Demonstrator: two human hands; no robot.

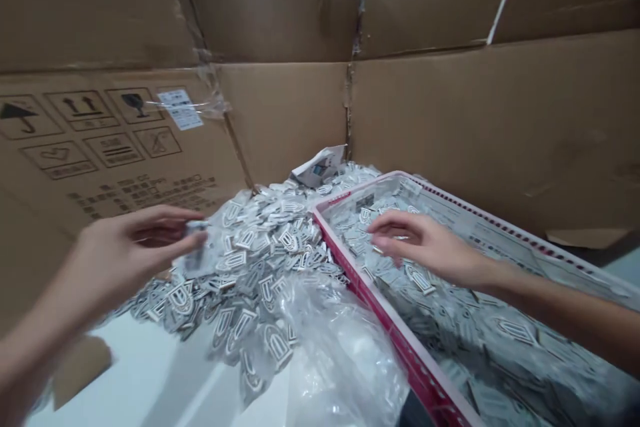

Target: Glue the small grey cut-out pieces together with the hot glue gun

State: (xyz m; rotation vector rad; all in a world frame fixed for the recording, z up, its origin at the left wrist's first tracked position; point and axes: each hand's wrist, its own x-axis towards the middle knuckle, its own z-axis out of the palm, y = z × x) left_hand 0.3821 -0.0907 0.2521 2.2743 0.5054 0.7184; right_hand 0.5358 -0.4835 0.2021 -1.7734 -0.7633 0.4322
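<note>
My left hand (pixel 137 243) is at the left, thumb and fingers closed on a small grey piece in a clear plastic bag (pixel 197 245), which is blurred. Below and beyond it lies a heap of small bagged grey-and-white pieces (pixel 245 240), each with a striped, arch-like outline. My right hand (pixel 425 243) hovers over a pink-rimmed crate (pixel 360 280), fingers loosely curled and the thumb apart from them. Nothing shows between those fingers. More of the same bagged pieces (pixel 420 277) lie inside the crate, under a clear plastic liner in part.
Tall cardboard walls (pixel 290 113) stand behind and on both sides. A crumpled clear plastic sheet (pixel 345 353) lies against the crate's left side. A folded printed packet (pixel 320 165) rests atop the heap near the corner. A cardboard scrap (pixel 83 370) is at the lower left.
</note>
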